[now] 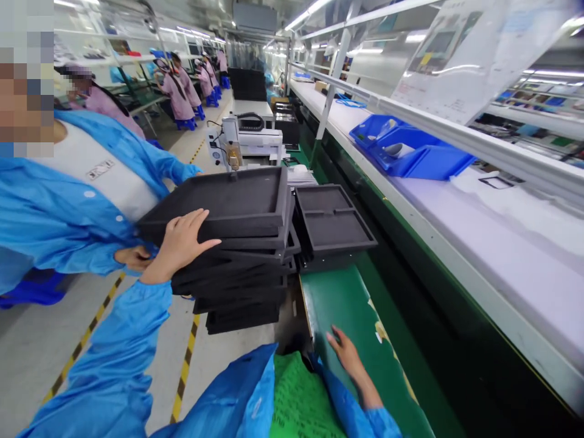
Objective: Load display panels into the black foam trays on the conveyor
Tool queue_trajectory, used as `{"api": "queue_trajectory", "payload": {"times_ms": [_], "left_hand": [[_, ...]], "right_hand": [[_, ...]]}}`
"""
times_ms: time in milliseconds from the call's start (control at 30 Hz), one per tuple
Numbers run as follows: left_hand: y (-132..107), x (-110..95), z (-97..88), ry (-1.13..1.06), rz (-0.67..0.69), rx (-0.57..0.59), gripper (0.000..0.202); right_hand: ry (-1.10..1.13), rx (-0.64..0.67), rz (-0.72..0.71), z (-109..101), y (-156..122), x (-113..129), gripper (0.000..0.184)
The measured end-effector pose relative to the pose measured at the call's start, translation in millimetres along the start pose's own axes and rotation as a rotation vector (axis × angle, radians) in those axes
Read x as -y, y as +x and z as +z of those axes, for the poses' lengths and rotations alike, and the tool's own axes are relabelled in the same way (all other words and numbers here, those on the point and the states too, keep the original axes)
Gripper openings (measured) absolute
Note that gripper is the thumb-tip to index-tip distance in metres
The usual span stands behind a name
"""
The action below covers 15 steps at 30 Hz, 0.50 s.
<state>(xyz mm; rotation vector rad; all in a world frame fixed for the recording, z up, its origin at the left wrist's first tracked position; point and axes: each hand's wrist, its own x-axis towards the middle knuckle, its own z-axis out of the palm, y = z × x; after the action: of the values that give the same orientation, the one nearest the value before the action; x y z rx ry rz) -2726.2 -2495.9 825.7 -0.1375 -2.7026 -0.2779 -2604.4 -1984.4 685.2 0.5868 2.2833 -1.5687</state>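
Observation:
A tall, uneven stack of black trays stands in front of me. Against its near left side rests my left hand, fingers stretched out over the edge of the upper trays and not wrapped round them. My right hand hovers over or lies on the green bench top; contact is hard to tell. Its fingers are apart and hold nothing. Just beyond it, a smaller pile of black divided trays sits on the bench, beside the tall stack.
A co-worker in a blue smock stands at the left, one hand close to the stack. A white machine is behind the trays. Blue bins sit on the white shelf to the right. Yellow-black tape marks the floor.

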Motion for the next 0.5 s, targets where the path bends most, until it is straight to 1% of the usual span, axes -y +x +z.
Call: {"api": "queue_trajectory", "payload": {"times_ms": [33, 67, 100, 167, 200, 233, 300, 333, 400, 500], "left_hand": [[5, 4, 1.9, 0.026, -0.012, 0.018, 0.076], [9, 7, 3.0, 0.054, -0.027, 0.024, 0.075], [12, 8, 3.1, 0.08, -0.038, 0.024, 0.074], [17, 7, 1.4, 0.12, -0.039, 0.018, 0.073], [20, 5, 0.0, 0.135, -0.031, 0.022, 0.073], [22, 1, -1.6, 0.147, -0.022, 0.03, 0.073], [27, -11, -4.6, 0.155, -0.009, 0.051, 0.072], [30, -17, -5.9, 0.153, -0.01, 0.057, 0.071], [35, -32, -8.0, 0.134, -0.017, 0.065, 0.07], [40, -47, -9.1, 0.09, -0.021, 0.088, 0.068]], "right_hand": [[0.083, 0.037, -0.014, 10, 4, 13, 0.043], [0.194, 0.105, -0.038, 22, 10, 30, 0.048], [0.312, 0.212, -0.077, 36, 17, 52, 0.056], [0.459, 0.394, -0.139, 65, 32, 101, 0.067], [0.512, 0.443, -0.157, 78, 40, 125, 0.069], [0.556, 0.465, -0.174, 89, 47, 146, 0.068], [0.62, 0.451, -0.213, 105, 60, 178, 0.059], [0.635, 0.435, -0.235, 109, 65, 188, 0.055], [0.638, 0.403, -0.274, 114, 70, 198, 0.051], [0.616, 0.355, -0.296, 116, 70, 195, 0.05]]}}
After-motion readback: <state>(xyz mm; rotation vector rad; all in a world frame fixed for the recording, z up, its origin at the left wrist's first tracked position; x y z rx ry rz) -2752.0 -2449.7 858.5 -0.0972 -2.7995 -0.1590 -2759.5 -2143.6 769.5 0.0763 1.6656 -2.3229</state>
